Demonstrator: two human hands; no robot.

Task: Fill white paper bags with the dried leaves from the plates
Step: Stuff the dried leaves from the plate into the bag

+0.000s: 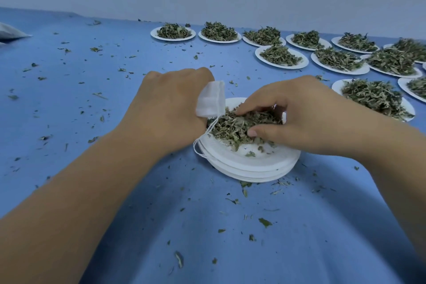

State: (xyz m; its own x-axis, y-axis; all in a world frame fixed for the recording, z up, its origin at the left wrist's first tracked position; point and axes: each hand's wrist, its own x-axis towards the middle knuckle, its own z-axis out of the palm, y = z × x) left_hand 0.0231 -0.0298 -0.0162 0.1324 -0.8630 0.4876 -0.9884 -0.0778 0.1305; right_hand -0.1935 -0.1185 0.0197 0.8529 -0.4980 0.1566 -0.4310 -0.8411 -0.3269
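L hand (170, 108) is gripping the small white paper drawstring bag (211, 99), fingers curled round its top, just above the left rim of the stack of round white paper plates (249, 163) mid blue-covered table (115, 90); cannot tell whether the mouth is open. R hand (299, 110) is closing curled fingers and thumb narrowly on a clump of crumbled green-brown dried leaves (232, 127) on the top plate. Rec.: taking modest pinches, w/ the bag mouth spread directly over the plate so spill is landing there, not among the loose flakes (265, 222) on the table.
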